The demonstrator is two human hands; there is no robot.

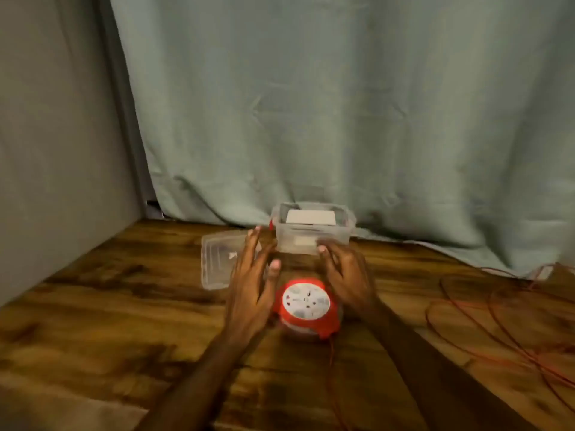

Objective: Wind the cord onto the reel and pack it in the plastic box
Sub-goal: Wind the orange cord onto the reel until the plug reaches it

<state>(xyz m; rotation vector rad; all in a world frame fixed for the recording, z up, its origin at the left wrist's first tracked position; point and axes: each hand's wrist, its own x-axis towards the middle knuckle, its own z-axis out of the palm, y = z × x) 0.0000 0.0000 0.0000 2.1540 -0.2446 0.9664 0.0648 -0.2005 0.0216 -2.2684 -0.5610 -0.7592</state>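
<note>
On the wooden floor (124, 321) nearest the camera, two bare forearms reach forward, one on each side of the reel (306, 307). It is a round red reel with a white socket face turned upward, and it stands on the floor between the hands. From its near edge the thin red cord (497, 331) trails off, and most of it lies unwound in loose loops across the boards to the right, well apart from the reel. The left hand (253, 284) is just beside the reel's left edge, its fingers straight and spread, gripping nothing; whether the palm touches the red rim cannot be told through the blur. The right hand (345, 275) hovers beyond and to the right of the reel, fingers loosely extended and empty. Just past the fingertips stands the clear plastic box (312, 228), open-topped, with a pale flat object (311, 218) inside. Its clear lid (222, 262) lies flat on the floor to the box's left. Behind everything hangs a pale green curtain (342, 104), its hem pooling on the boards
</note>
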